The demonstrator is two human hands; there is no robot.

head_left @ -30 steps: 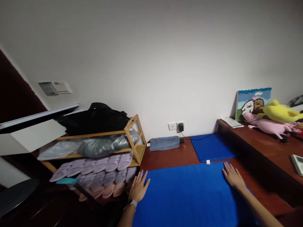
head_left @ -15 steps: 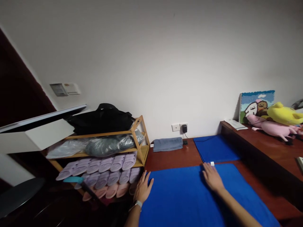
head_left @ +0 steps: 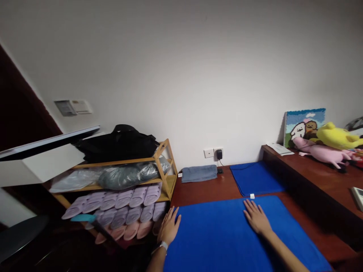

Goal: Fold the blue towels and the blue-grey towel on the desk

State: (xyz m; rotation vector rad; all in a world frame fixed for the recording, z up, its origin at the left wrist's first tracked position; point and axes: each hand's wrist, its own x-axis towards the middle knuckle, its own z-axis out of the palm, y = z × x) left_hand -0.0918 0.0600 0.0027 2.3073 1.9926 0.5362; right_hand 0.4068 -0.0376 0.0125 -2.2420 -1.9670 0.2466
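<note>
A blue cloth (head_left: 215, 230) lies spread flat over the reddish-brown tabletop (head_left: 204, 191), running out of view at the bottom. At its far left corner rests my left hand (head_left: 169, 227), fingers stretched forward and a watch on the wrist. My right hand (head_left: 258, 218) lies flat on the cloth near its far edge, palm down with fingers apart. Just beyond those fingertips a small white tag (head_left: 252, 196) sticks out. Behind it is a folded blue cloth (head_left: 256, 177). A folded grey-blue towel (head_left: 199, 173) sits by the wall.
Left of the table stands a wooden rack (head_left: 165, 170) with several purple slippers (head_left: 138, 195) and a black bag (head_left: 120, 143) on top. A raised ledge (head_left: 317, 177) on the right carries a pink plush toy (head_left: 321, 152) and a yellow one (head_left: 337, 136). A black plug (head_left: 219, 154) sits in the wall socket.
My right hand has moved slightly back from the tag, toward me, still flat on the cloth. My left hand stays at the left corner. The view has shifted a little.
</note>
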